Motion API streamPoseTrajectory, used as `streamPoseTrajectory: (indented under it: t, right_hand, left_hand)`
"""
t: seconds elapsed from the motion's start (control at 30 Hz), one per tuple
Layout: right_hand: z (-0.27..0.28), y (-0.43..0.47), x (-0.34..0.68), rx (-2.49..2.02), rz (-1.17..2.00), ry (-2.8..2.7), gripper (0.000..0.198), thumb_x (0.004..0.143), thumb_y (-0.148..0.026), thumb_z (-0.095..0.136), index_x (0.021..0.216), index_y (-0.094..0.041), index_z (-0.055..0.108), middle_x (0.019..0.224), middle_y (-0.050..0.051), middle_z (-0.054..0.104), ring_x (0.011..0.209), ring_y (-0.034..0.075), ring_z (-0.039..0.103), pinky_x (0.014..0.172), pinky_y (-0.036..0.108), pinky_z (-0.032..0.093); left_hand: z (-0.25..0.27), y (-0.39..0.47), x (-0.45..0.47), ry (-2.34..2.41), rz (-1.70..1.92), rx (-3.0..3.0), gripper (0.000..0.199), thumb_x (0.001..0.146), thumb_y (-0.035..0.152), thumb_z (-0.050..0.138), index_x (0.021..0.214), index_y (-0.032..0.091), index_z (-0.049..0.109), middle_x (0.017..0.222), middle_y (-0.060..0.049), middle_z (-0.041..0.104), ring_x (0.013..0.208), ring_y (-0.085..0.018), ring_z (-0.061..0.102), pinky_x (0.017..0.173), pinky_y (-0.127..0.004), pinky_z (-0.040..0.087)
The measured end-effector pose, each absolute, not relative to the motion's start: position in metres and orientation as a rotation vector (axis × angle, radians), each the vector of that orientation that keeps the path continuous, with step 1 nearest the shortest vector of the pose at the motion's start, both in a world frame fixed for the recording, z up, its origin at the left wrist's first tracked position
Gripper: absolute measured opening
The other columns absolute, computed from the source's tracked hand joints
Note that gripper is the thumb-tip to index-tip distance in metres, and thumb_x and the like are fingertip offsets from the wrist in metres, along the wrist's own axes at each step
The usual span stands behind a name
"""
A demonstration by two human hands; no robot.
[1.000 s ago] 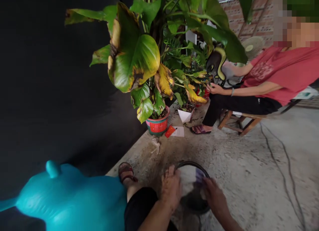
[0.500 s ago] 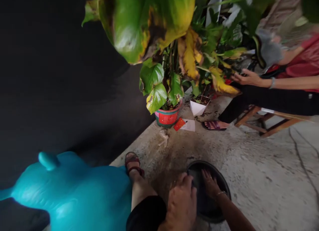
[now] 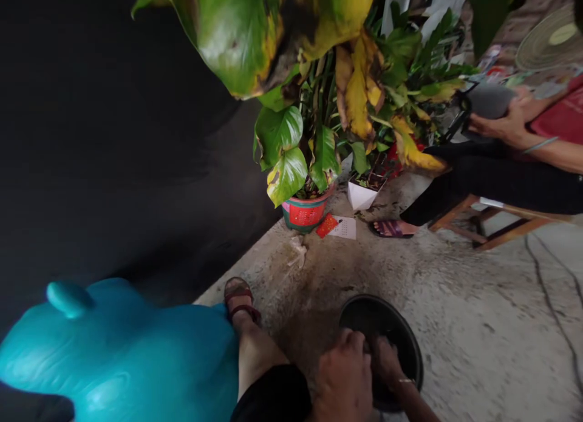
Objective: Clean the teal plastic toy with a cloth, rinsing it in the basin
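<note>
A round black basin (image 3: 415,340) stands on the floor in front of me. Over its left rim is my left hand (image 3: 342,373), with its fingers curled into a closed grip. My right hand (image 3: 388,364), with a thin bracelet at the wrist, is inside the basin close against the left one. Its fingers look bent and are partly blurred. Something dark shows between the two hands, too hidden to name. The basin's inside is dark, and I cannot make out its contents.
A large teal animal-shaped figure (image 3: 136,355) is at my left, beside my sandalled foot (image 3: 239,297). Ahead are a potted plant (image 3: 306,214), a white pot (image 3: 361,195) and papers (image 3: 344,228). A person on a wooden stool (image 3: 460,221) holds a grey object (image 3: 489,100).
My right hand has gone from spread flat in the basin to bent fingers beside my left hand, which shifted slightly right. The other person's lower hand has moved up to the grey object.
</note>
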State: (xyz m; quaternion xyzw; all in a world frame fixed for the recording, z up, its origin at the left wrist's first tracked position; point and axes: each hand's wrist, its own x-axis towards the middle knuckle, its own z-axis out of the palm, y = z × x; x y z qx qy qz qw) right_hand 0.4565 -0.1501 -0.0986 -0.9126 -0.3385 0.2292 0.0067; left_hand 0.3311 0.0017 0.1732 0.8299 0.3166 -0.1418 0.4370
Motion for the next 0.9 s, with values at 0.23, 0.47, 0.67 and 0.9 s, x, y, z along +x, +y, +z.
streamPoseTrajectory:
  t: [0.23,0.47,0.67,0.9]
  right_hand:
    - [-0.081,-0.173,0.467,-2.852,0.744,-0.914,0.036,0.080,-0.018,0.055,0.115,-0.016,0.064,0.127,0.018,0.057,0.116,0.027,0.056,0.094,0.034,0.044]
    - [-0.123,-0.144,0.437,-2.817,0.953,-0.622,0.021,0.091,-0.036,0.061,0.097,-0.016,0.063,0.099,0.003,0.066,0.088,0.015,0.064,0.082,0.036,0.053]
    - [-0.088,-0.165,0.461,-2.701,0.742,-0.676,0.011,0.083,-0.022,0.063,0.091,-0.016,0.065,0.099,0.010,0.068,0.097,0.021,0.064,0.088,0.035,0.048]
    - [-0.019,-0.197,0.472,-2.513,0.471,-0.729,0.021,0.070,-0.039,0.057,0.076,-0.019,0.063,0.079,0.010,0.067,0.076,0.025,0.063,0.070,0.034,0.046]
  left_hand:
    - [0.167,0.004,0.325,0.801,-0.264,2.097,0.041,0.086,0.017,0.038,0.121,0.020,0.059,0.126,-0.006,0.061,0.114,-0.025,0.059,0.101,-0.039,0.045]
    - [0.159,0.001,0.326,0.815,-0.288,2.028,0.041,0.084,0.018,0.039,0.120,0.021,0.060,0.125,-0.007,0.061,0.114,-0.026,0.059,0.101,-0.042,0.044]
    - [0.153,0.004,0.333,0.879,-0.197,1.906,0.040,0.086,0.019,0.043,0.122,0.015,0.059,0.123,-0.012,0.064,0.114,-0.027,0.058,0.102,-0.040,0.041]
    - [0.144,-0.001,0.338,1.026,-0.202,1.548,0.036,0.083,0.021,0.049,0.116,0.011,0.058,0.111,-0.015,0.064,0.100,-0.023,0.061,0.092,-0.039,0.050]
